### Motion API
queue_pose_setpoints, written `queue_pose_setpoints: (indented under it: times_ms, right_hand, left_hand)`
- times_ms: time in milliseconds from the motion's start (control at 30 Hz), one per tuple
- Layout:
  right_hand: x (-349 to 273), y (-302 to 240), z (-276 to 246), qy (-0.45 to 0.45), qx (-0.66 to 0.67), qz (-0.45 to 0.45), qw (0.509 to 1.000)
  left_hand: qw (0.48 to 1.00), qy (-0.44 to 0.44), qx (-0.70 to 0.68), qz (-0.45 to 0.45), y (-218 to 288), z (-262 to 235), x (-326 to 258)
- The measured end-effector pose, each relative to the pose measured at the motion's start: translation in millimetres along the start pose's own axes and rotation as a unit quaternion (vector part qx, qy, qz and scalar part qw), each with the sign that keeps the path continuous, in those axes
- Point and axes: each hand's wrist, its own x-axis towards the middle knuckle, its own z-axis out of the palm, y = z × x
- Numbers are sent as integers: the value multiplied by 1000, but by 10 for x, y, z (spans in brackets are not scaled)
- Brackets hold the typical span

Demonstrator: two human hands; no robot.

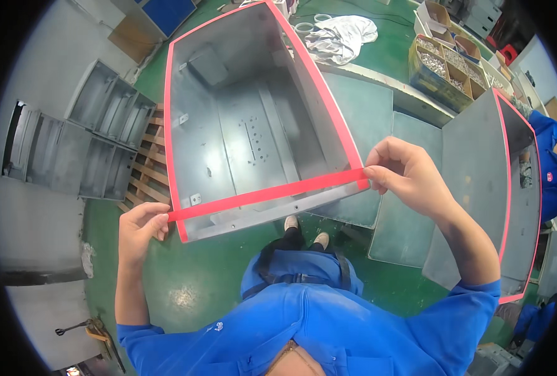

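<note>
A large grey metal cabinet [228, 144] stands before me with its open side facing up toward me. Red tape [167, 125] runs along its left, far and right rims. Another strip of red tape [266, 193] is pulled straight across the near side, just inside the bare metal lip [259, 216] with small screw holes. My left hand [143, 227] pinches the strip's left end, just past the cabinet's corner. At the right corner, my right hand [410, 178] pinches the other end between thumb and forefinger. Whether the strip touches the metal along its length, I cannot tell.
Flat grey panels [410, 188] lie to the right, beside another red-taped cabinet [472, 163] and a person in blue [546, 166]. Boxes of small metal parts [444, 66] and a white cloth [341, 37] sit farther back. Left stand a wooden pallet [148, 166] and grey cabinets [106, 106].
</note>
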Motion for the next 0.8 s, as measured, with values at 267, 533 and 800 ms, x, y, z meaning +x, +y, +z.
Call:
queue_pose_setpoints:
  times_ms: [267, 533, 800]
  right_hand:
    - [41, -37, -31, -7, -11, 39, 999]
    - [71, 4, -32, -41, -40, 61, 996]
    - [126, 50, -98, -57, -195, -5, 979]
  left_hand:
    - [1000, 14, 2, -4, -86, 37, -88]
    - [1000, -14, 6, -24, -131, 24, -148]
    - [997, -39, -6, -64, -166, -18, -156]
